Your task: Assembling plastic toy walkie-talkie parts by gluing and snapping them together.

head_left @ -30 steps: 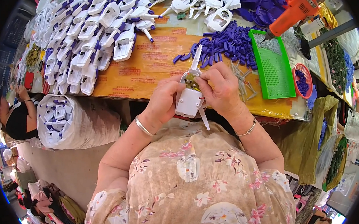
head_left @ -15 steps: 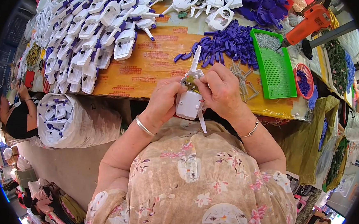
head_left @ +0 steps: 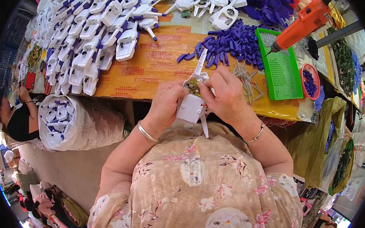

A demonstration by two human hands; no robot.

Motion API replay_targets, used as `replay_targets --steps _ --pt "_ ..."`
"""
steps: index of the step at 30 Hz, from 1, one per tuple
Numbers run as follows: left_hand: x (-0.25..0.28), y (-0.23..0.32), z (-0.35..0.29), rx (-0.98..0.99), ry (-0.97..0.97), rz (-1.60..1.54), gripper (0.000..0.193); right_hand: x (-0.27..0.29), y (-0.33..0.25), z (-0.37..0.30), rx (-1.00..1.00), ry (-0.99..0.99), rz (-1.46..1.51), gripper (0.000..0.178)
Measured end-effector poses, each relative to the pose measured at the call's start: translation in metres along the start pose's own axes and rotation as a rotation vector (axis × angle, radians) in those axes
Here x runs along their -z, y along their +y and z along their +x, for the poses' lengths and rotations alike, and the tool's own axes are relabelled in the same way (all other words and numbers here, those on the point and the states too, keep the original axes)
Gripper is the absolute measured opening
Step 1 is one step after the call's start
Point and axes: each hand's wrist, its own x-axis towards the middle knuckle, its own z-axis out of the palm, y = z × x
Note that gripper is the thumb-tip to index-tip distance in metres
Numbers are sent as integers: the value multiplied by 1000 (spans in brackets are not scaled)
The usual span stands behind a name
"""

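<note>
A white plastic toy housing with a long narrow stem is held before my chest, by the table's front edge. Set into its upper part is a small yellow-green circuit board. My left hand grips the housing's left side, its thumb lying by the board. My right hand is closed in a pinch at the board's right edge; whatever sits between those fingertips is hidden. Below the housing a thin white plastic strip points down toward my lap.
Many white-and-purple housings cover the table's left. Purple plastic pieces lie beyond my hands, near pale sticks. An orange power drill hangs over a green tray of screws. A red basket and a full sack flank me.
The drill has swung left and slightly lower, its tip now over the tray's left edge. My hands and the housing have shifted only slightly, still in the same grip.
</note>
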Motion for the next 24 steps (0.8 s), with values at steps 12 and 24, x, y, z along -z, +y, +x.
replay_targets --steps 12,24 --pt "-3 6 -2 59 -47 -35 36 -5 2 -3 42 -16 44 18" --pt "-6 3 -1 -14 -16 -4 29 15 19 -10 -339 26 359 7"
